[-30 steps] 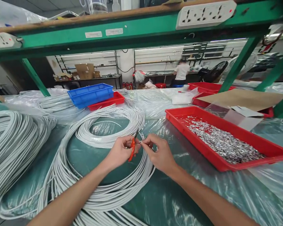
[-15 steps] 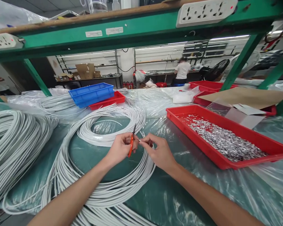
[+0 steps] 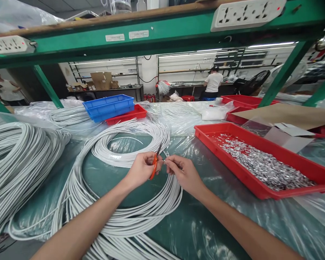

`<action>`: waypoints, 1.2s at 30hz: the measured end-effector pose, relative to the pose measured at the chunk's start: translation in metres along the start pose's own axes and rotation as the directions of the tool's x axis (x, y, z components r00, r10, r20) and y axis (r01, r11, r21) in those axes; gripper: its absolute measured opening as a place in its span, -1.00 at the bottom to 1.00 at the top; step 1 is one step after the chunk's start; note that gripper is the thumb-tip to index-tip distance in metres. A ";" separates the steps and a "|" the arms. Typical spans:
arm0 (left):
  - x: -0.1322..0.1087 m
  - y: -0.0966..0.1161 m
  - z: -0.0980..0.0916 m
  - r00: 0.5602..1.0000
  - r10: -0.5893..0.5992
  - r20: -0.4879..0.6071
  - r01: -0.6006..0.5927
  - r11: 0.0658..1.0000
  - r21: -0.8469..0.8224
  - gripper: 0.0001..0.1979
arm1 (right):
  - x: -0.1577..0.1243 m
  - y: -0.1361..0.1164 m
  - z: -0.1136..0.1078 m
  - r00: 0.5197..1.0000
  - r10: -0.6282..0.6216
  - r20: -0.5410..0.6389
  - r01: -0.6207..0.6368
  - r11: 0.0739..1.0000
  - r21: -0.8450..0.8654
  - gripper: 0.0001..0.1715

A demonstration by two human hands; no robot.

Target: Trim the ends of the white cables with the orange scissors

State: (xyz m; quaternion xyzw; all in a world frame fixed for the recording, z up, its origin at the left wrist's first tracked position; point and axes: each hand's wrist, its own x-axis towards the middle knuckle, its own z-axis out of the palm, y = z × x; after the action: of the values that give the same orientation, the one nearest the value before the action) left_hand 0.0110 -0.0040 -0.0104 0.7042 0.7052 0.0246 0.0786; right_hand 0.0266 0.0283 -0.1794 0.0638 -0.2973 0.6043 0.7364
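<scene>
Our left hand [image 3: 141, 169] grips orange scissors [image 3: 154, 165], fingers closed round the handle. Our right hand [image 3: 184, 173] pinches a wire end [image 3: 164, 161] just beside the blades, above the white wire coil [image 3: 130, 220].

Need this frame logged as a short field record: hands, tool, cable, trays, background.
left hand: left hand grips an orange-handled cutter, blades pointing up
right hand: right hand pinches a thin white cable end next to the cutter
cable: white cable coil loops on the plastic-covered bench under both hands; larger bundle at far left
near tray: red tray with small silvery metal parts, to the right
far trays: blue tray stacked on a second red tray
background: a person at a far bench, back turned
</scene>
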 end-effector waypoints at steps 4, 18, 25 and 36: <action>0.000 -0.002 -0.001 0.999 0.022 0.028 -0.023 0.999 0.036 -0.98 | 0.003 -0.003 0.000 0.996 0.085 0.041 -0.090 0.986 0.139 -0.58; 0.012 -0.014 -0.031 0.998 0.051 0.033 -0.060 0.887 0.457 -0.77 | 0.008 0.004 -0.005 0.965 0.245 -0.089 -0.210 0.932 0.296 -0.56; 0.014 -0.017 -0.033 0.997 0.073 0.030 -0.076 0.779 0.623 -0.70 | 0.009 0.007 -0.007 0.941 0.307 -0.141 -0.236 0.897 0.374 -0.56; 0.013 -0.019 -0.032 0.994 0.112 0.012 -0.096 0.783 0.614 -0.68 | 0.016 0.006 -0.026 0.870 0.450 -0.201 -0.288 0.796 0.532 -0.49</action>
State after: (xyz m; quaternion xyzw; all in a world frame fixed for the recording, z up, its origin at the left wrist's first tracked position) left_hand -0.0124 0.0113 0.0175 0.7289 0.6360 -0.1924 -0.1647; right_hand 0.0317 0.0555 -0.1942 0.0882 -0.0203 0.7946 0.6003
